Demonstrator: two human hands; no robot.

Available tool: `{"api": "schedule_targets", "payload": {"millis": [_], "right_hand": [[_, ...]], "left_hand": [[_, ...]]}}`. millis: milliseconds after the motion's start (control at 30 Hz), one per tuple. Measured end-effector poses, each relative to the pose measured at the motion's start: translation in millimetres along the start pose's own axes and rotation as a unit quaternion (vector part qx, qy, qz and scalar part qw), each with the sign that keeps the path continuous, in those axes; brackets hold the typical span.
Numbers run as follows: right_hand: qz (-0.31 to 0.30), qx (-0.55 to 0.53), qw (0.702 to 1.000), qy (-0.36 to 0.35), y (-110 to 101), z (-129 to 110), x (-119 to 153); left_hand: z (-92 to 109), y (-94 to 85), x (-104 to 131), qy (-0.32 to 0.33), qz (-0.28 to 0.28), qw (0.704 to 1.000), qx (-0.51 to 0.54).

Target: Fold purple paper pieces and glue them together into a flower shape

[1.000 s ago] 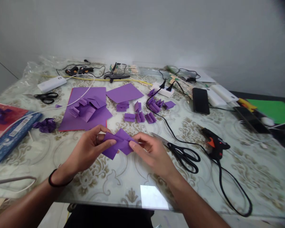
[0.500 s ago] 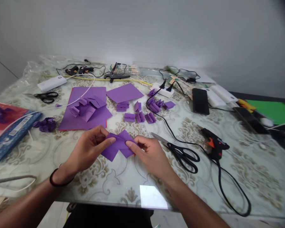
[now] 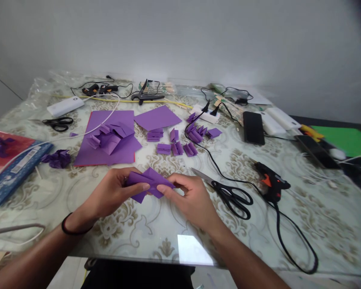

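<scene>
A folded purple paper [image 3: 150, 180] is held above the table near its front middle. My left hand [image 3: 116, 188] pinches its left side, thumb on top. Its right side is gripped by my right hand [image 3: 185, 192], the thumb pressing near the paper's middle. Behind my hands lie several small folded purple pieces [image 3: 177, 148] and a flat purple sheet [image 3: 158, 117]. A stack of purple sheets [image 3: 93, 152] with loose folded paper on top is beyond my left hand. Black-handled scissors [image 3: 230, 196] rest right of my right hand.
At the right, a glue gun [image 3: 272, 182] lies with its black cord looping toward the front edge. A black phone [image 3: 253, 127], a white power strip [image 3: 206, 114] and smaller scissors [image 3: 58, 123] are farther back. Crumpled purple paper [image 3: 59, 159] sits at the left.
The paper's left part has been lifted and folded upward, and its outline is narrower. My left thumb has slid right, closer to my right thumb.
</scene>
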State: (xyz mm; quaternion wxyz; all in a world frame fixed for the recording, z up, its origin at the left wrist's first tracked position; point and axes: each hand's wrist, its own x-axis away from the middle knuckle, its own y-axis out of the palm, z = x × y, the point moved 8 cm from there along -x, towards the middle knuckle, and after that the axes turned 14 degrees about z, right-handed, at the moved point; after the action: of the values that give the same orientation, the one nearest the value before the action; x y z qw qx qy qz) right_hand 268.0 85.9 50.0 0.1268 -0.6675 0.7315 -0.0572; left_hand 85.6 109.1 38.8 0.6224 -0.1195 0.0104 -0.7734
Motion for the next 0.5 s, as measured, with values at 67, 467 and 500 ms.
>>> {"api": "schedule_targets", "payload": {"millis": [67, 467, 500], "right_hand": [[0.012, -0.02, 1.0, -0.007, -3.4, -1.1, 0.0], [0.043, -0.046, 0.997, -0.042, -12.5, -13.6, 1.0], [0.041, -0.043, 0.997, -0.042, -12.5, -14.2, 1.0]], "left_hand": [[4.6, -2.1, -0.3, 0.008, 0.014, 1.0, 0.025], [12.6, -6.4, 0.8, 0.028, 0.042, 0.999, 0.02], [11.4, -5.9, 0.7, 0.024, 0.039, 0.999, 0.019]]}}
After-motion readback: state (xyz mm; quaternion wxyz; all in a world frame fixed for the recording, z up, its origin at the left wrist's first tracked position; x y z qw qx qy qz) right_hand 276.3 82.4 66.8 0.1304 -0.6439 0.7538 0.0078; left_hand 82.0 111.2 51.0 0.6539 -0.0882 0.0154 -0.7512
